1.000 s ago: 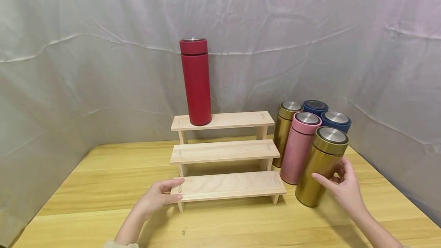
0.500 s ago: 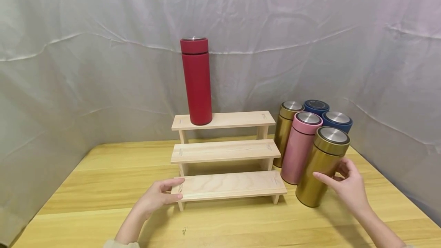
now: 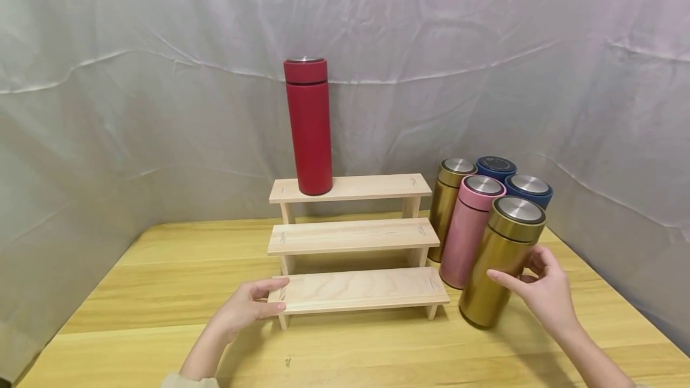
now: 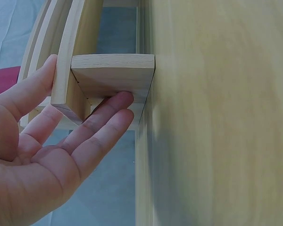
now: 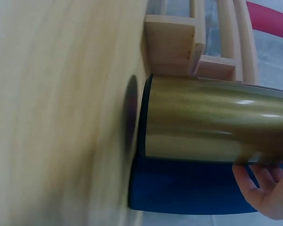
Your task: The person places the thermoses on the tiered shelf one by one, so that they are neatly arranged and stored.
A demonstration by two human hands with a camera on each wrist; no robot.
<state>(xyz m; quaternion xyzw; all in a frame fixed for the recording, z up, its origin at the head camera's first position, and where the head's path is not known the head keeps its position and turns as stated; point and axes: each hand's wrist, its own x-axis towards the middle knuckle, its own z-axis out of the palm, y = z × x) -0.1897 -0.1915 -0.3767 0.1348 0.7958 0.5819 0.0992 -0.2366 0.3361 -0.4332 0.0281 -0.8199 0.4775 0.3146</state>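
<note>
My right hand [image 3: 547, 295] holds a gold thermos [image 3: 498, 262] with a steel-topped lid by its right side, thumb in front. In the right wrist view its dark base [image 5: 144, 117] appears slightly off the table, apart from a dark reflection. My left hand [image 3: 242, 310] pinches the left end of the lowest step of a three-tier wooden stand [image 3: 361, 292]. In the left wrist view, the thumb lies on the board and fingers reach beneath it, by the leg [image 4: 113, 75]. A tall red thermos [image 3: 309, 130] stands upright on the top step, left of its middle.
Just behind the held thermos stand a pink thermos [image 3: 469, 232], another gold thermos [image 3: 444, 214] and two blue ones [image 3: 530, 190], close together at the stand's right. Grey cloth [image 3: 215, 106] hangs behind and beside the wooden table [image 3: 162, 292].
The front gold thermos has shifted slightly left and toward me in my right hand, its base rising a little. My left hand and the stand stay put.
</note>
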